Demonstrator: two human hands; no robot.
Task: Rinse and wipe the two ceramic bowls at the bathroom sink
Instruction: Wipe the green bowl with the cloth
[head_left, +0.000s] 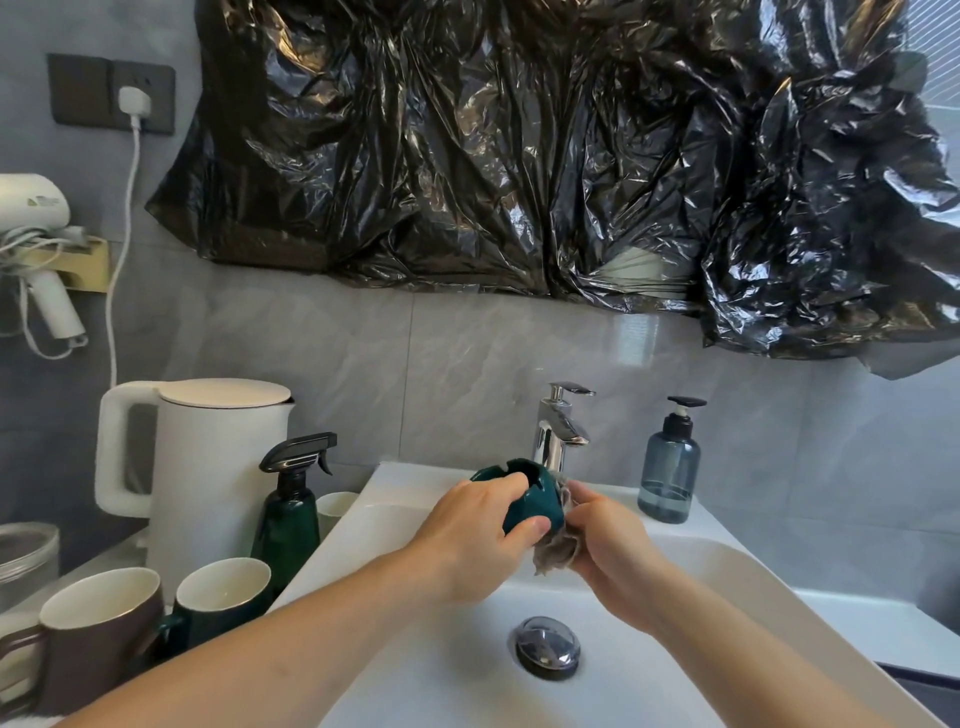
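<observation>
My left hand (470, 535) grips a small dark green ceramic bowl (535, 493) with a notched rim, tilted on its side above the white sink (727, 566), just in front of the chrome faucet (558, 431). My right hand (608, 545) pinches a grey cloth (558, 548) and presses it against the bowl's underside. The cloth hangs down between both hands. I cannot tell whether water runs from the faucet. No second bowl like it shows.
On the counter at left stand a white kettle (208, 467), a green spray bottle (291, 514), a brown mug (98, 629), a green mug (223, 597) and a white cup (335, 512). A blue soap dispenser (670, 467) sits right of the faucet. The drain plug (546, 646) lies below my hands.
</observation>
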